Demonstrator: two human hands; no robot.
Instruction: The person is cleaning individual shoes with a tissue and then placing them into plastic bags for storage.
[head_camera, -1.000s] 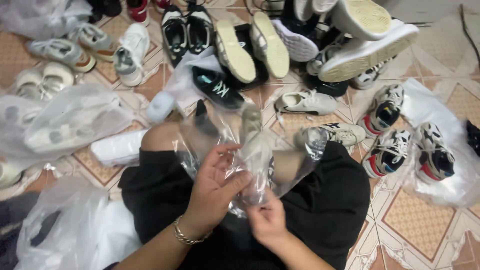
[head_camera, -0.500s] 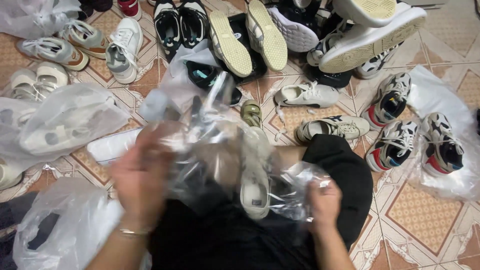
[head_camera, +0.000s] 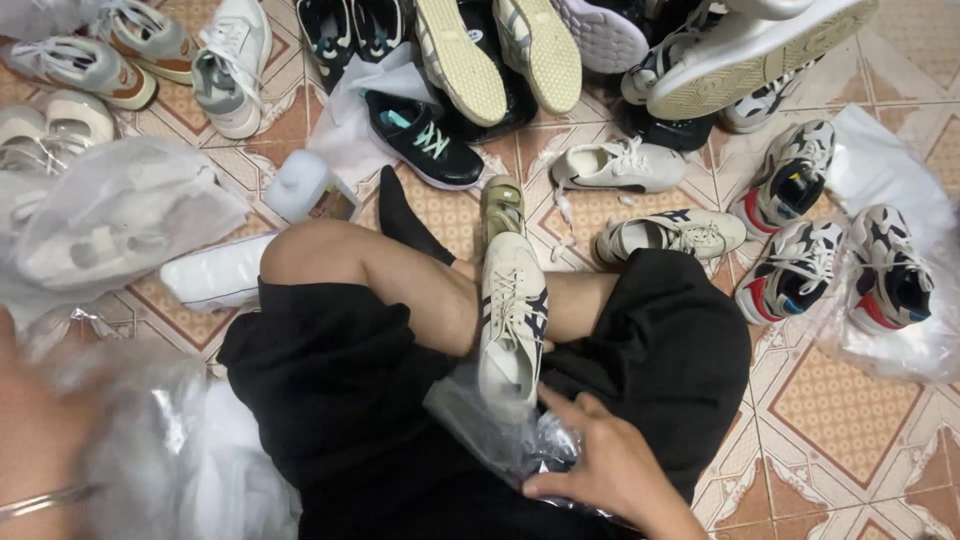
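A cream sneaker with dark side stripes (head_camera: 510, 320) lies sole-down across my crossed legs, toe toward me. Its toe end sits in the mouth of a crumpled clear plastic bag (head_camera: 490, 430) on my lap. My right hand (head_camera: 605, 465) grips that bag just below the shoe. My left hand (head_camera: 35, 430), with a thin bracelet on the wrist, is a blur at the lower left beside hazy white plastic (head_camera: 150, 450). Its fingers cannot be made out.
Many shoes lie on the tiled floor: white sneakers (head_camera: 620, 165), a black one with teal laces (head_camera: 425, 140), red-and-black pairs (head_camera: 795, 270), some on clear plastic at right. Bagged shoes (head_camera: 110, 215) sit on the left. A white bagged bundle (head_camera: 210, 270) lies by my knee.
The plastic that covered the cream sneaker has come off toward my lap. My left hand swung out to the lower left. My right hand moved in under the shoe's toe.
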